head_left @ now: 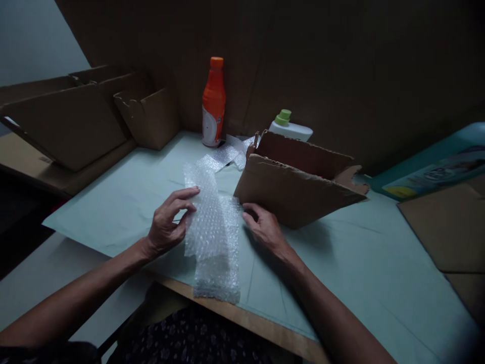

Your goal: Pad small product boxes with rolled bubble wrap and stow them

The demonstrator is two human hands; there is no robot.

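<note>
The bubble wrap (206, 222) is showing translucent, glossy plastic, its dimpled surface catching light. The brown box (288, 192) is looking like matt cardboard, its torn rims appearing rough. The pale cover (359, 247) is resembling lightly creased, matt cloth. The orange bottle (214, 101) is presenting smooth plastic with a soft sheen.

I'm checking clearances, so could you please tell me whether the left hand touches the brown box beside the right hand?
Apart: in the head view, bubble wrap shows between the left hand and the brown box.
</note>
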